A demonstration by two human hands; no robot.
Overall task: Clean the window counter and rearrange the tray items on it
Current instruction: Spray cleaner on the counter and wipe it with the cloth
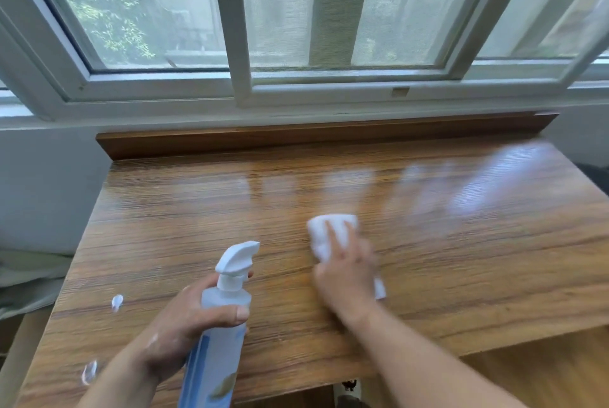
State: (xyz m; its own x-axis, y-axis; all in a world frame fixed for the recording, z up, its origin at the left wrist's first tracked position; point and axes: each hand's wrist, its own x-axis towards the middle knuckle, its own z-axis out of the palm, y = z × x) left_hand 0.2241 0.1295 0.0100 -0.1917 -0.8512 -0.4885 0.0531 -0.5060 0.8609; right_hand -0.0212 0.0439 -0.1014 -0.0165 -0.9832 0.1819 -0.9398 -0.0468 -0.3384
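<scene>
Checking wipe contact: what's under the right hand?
A white cloth, pressed on the counter by the right hand. Its far end and a corner near the wrist show; its middle and the counter beneath are covered.

text: none readable | spray bottle label: blue print, too blurred to read

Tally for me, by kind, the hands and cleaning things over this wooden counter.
Spray bottle: 1
White cloth: 1
Hands: 2, the left hand and the right hand
Total: 4
</scene>
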